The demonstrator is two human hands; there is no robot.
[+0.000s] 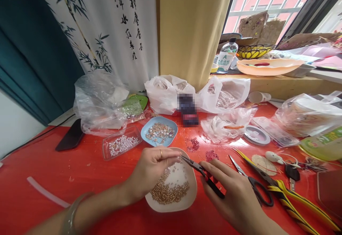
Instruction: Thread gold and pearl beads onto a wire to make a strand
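Observation:
Over a white bowl (192, 199) of gold beads (171, 194), my left hand (153, 165) pinches something too small to make out between thumb and fingers; a ring is on one finger. My right hand (232, 188) grips small pliers (196, 165) with dark handles, their jaws pointing left and meeting the left fingertips. Just behind the bowl sits a blue dish (145, 137) holding mixed beads (159, 132). Left of it, a clear plastic box (107, 156) contains pearl-white beads (123, 145).
Scissors (249, 178), yellow-and-black pliers (278, 188) and a key (292, 174) lie to the right. Plastic bags (165, 92) line the back, with a phone-like dark object (70, 137) at left. Red bead piles (211, 155) rest on the red table (107, 206).

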